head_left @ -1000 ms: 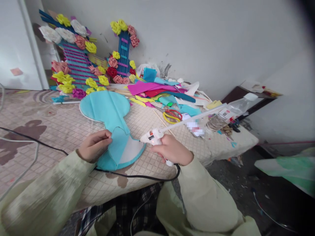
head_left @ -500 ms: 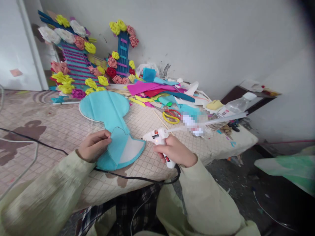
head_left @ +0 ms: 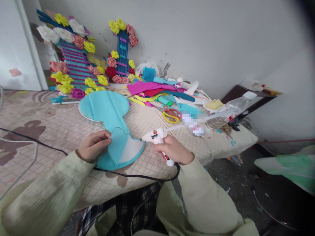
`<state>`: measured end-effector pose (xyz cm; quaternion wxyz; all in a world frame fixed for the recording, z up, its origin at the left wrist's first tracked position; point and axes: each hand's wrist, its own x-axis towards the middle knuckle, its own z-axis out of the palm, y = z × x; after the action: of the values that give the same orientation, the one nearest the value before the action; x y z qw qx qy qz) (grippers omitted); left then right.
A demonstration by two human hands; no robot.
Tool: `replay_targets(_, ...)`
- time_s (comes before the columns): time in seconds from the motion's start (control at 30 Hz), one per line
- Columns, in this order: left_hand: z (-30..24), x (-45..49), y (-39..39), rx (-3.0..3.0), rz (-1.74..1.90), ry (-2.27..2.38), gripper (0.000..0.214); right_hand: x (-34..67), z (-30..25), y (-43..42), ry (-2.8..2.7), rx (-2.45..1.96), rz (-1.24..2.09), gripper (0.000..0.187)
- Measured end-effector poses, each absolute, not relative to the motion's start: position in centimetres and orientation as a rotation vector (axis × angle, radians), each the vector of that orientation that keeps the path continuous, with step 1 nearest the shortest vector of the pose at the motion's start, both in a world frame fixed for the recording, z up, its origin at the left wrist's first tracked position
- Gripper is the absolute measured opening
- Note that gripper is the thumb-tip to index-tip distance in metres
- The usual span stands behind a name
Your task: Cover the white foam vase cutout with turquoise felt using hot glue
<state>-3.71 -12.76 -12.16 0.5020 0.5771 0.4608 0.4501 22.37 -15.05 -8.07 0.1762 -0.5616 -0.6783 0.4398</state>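
My left hand (head_left: 94, 145) pinches the lifted edge of a turquoise felt piece (head_left: 108, 113) that lies on white backing on the table. Part of the white backing (head_left: 129, 150) is uncovered where the felt is folded up. My right hand (head_left: 174, 150) is closed round the grip of a white hot glue gun (head_left: 156, 136). Its nozzle points left and sits at the right rim of the backing. A long clear glue stick (head_left: 197, 120) juts out behind the gun to the right. The gun's black cord (head_left: 137, 177) runs under my arms.
A patterned cloth covers the table (head_left: 49, 131). Two blue frames with paper flowers (head_left: 81, 59) stand at the back. Coloured felt scraps (head_left: 157, 88), yellow-red scissors (head_left: 171, 116) and a plastic bottle (head_left: 233, 106) lie at the right. A dark side table (head_left: 246, 98) stands beyond.
The glue gun has tilted, its rear stick swinging lower and then back up a little, while its nozzle stays near the backing's rim. My left hand has kept its pinch on the felt.
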Motion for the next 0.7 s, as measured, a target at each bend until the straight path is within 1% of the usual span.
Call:
replay_targets(0.3, -11.9, -3.7, -12.8, 1.451, 1.107, 1.136, 0.021, 22.6, -7.9, -15.4, -1.934, -1.623, 1.217, 0.022)
replay_targets(0.5, -12.3, -3.7, -12.8, 1.378, 1.106, 1.097, 0.019, 22.8, -7.6, -15.8, -1.945, -1.669, 1.102, 0.021)
replay_targets(0.7, -12.3, -3.7, -12.9, 1.366, 1.103, 1.104, 0.02, 22.9, -7.4, -16.1, -1.955, -1.675, 1.116, 0.021)
